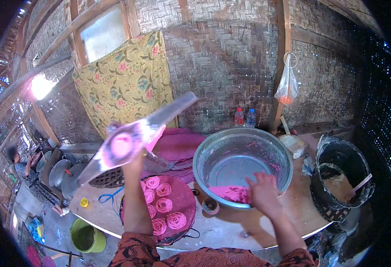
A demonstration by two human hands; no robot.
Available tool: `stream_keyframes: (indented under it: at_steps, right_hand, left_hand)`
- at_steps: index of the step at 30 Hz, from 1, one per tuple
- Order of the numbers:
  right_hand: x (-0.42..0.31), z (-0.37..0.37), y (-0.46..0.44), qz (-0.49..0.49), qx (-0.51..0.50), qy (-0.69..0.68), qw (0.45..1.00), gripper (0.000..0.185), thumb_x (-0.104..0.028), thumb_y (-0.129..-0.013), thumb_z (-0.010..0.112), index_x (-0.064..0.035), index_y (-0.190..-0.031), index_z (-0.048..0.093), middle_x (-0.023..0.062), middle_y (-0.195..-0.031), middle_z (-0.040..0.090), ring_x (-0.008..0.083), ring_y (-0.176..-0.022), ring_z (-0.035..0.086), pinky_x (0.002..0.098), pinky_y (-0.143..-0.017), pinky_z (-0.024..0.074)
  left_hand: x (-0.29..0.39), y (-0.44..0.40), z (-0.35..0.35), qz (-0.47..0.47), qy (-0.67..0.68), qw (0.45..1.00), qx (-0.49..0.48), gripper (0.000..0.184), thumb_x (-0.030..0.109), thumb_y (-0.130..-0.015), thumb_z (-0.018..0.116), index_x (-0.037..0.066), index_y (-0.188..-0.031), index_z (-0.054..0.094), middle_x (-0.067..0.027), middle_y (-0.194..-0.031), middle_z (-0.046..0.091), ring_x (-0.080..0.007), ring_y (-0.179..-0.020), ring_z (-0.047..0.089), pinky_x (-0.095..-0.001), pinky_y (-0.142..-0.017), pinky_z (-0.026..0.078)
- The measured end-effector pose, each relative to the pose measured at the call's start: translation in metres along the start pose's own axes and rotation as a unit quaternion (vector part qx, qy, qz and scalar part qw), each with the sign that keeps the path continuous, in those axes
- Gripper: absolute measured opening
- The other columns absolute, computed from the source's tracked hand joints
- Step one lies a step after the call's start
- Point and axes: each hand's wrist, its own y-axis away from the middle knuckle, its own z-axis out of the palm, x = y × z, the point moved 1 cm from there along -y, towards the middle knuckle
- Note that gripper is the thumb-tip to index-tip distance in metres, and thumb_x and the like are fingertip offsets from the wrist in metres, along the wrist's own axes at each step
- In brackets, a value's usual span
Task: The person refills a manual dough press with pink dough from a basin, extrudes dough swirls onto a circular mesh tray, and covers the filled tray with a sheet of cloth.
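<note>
My left hand (135,162) is closed around a pale wooden dough press (171,109), raised and tilted over the table's left side. Pink dough shows in the round opening of the press. Over the near rim of a large metal basin (200,155) reaches my right hand (264,191), its fingers apart beside a lump of pink dough (228,193) at the basin's bottom. Whether the fingertips touch the dough I cannot tell. Below the press lies a round pink-red tray (177,196) with several coiled pink noodle nests (164,205).
A small round pot (210,207) stands between tray and basin. Two bottles (239,117) are behind the basin. At right is a dark bucket (360,155) with tan contents. Pink cloth (173,149) lies behind the tray; a green bucket (98,242) stands on the floor. Another person (33,178) is far left.
</note>
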Motion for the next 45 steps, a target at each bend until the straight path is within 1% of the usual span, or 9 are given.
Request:
stream_keyframes:
  at_steps: [4,18,20,22,25,29,36,38,45]
  right_hand:
    - [-0.068,0.017,-0.004,-0.113,0.037,-0.086,0.989,0.054,-0.039,-0.083,0.056,-0.025,-0.134,0.042,0.011,-0.139,0.036,0.036,-0.132,0.026,0.0627,-0.105,0.0134]
    - [-0.014,0.03,-0.038,-0.019,0.016,-0.01,1.0,0.07,-0.049,-0.083,0.055,-0.0164,-0.141,0.032,0.0155,-0.144,0.028,0.0398,-0.136,0.016,0.0604,-0.107,0.0098]
    - [-0.043,0.03,-0.035,-0.013,0.074,-0.32,0.944,0.075,-0.055,-0.083,0.053,-0.0098,-0.139,0.033,0.0174,-0.145,0.026,0.0378,-0.136,0.018,0.0507,-0.11,0.0156]
    - [-0.082,0.031,-0.026,-0.03,-0.241,-0.753,0.612,0.084,-0.063,-0.083,0.045,-0.0051,-0.141,0.026,0.0188,-0.14,0.036,0.0311,-0.133,0.027,0.0395,-0.111,0.0183]
    - [-0.143,0.038,0.008,0.202,-0.353,-0.87,-0.278,0.079,-0.063,-0.088,0.031,-0.0078,-0.143,0.021,0.0218,-0.137,0.038,0.0348,-0.12,0.045,0.0463,-0.097,0.0401]
    - [-0.149,0.01,0.012,0.052,-0.446,-0.834,-0.321,0.089,-0.07,-0.081,0.038,-0.013,-0.145,0.013,0.0179,-0.082,0.05,0.0102,-0.034,0.04,0.0237,-0.027,0.0358]
    - [-0.076,0.018,0.004,0.178,-0.309,-0.92,0.161,0.074,-0.073,-0.083,0.029,-0.0053,-0.106,0.046,0.0108,-0.069,0.045,0.0107,-0.034,0.04,0.0235,-0.027,0.0347]
    - [-0.077,0.013,-0.002,0.168,-0.166,-0.804,0.545,0.074,-0.072,-0.085,0.025,-0.0039,-0.105,0.045,0.0095,-0.069,0.046,0.0086,-0.032,0.036,0.0222,-0.028,0.0313]
    - [-0.091,-0.039,-0.033,-0.156,-0.055,-0.475,0.864,0.102,-0.051,-0.076,0.066,0.0007,-0.143,0.01,0.0301,-0.123,0.048,0.0428,-0.113,0.05,0.0475,-0.096,0.0397]
  left_hand:
    - [0.067,0.016,-0.033,-0.057,0.405,0.9,0.148,0.047,0.011,-0.075,0.06,-0.003,-0.118,0.049,-0.0108,-0.097,0.058,-0.0227,-0.092,0.059,-0.038,-0.084,0.047]
    - [0.099,0.061,-0.126,-0.052,0.543,0.836,0.058,0.03,0.013,-0.066,0.064,0.008,-0.089,0.047,-0.0102,-0.105,0.038,-0.0205,-0.086,0.039,-0.0327,-0.073,0.035]
    - [0.094,0.067,-0.107,-0.088,0.598,0.796,0.032,0.03,0.012,-0.067,0.064,0.011,-0.093,0.049,-0.0106,-0.105,0.041,-0.0214,-0.085,0.042,-0.0358,-0.074,0.038]
    - [0.106,0.071,-0.071,-0.162,0.665,0.728,0.019,0.02,0.015,-0.067,0.061,0.01,-0.08,0.047,-0.0097,-0.102,0.042,-0.0197,-0.082,0.041,-0.033,-0.072,0.037]
    - [0.088,0.08,-0.017,-0.221,0.757,0.614,-0.036,0.015,0.016,-0.067,0.058,0.009,-0.074,0.046,-0.009,-0.103,0.046,-0.0201,-0.083,0.043,-0.0355,-0.078,0.04]
    - [0.05,0.101,0.007,-0.34,0.673,0.655,-0.043,0.029,0.007,-0.07,0.055,0.003,-0.098,0.055,-0.014,-0.111,0.051,-0.0283,-0.103,0.052,-0.0425,-0.089,0.044]
    - [-0.027,0.159,-0.019,-0.359,0.221,0.893,-0.155,0.025,0.009,-0.076,0.062,0.002,-0.099,0.058,-0.0128,-0.105,0.06,-0.0216,-0.092,0.06,-0.0346,-0.078,0.051]
    - [0.018,0.157,-0.018,-0.308,0.218,0.883,-0.28,0.025,0.012,-0.076,0.065,0.002,-0.098,0.06,-0.0119,-0.102,0.061,-0.0205,-0.09,0.061,-0.0339,-0.076,0.051]
    - [0.083,0.127,-0.009,-0.223,0.172,0.845,-0.456,0.029,0.023,-0.075,0.073,0.003,-0.095,0.064,-0.0088,-0.09,0.066,-0.0166,-0.081,0.063,-0.0314,-0.071,0.051]
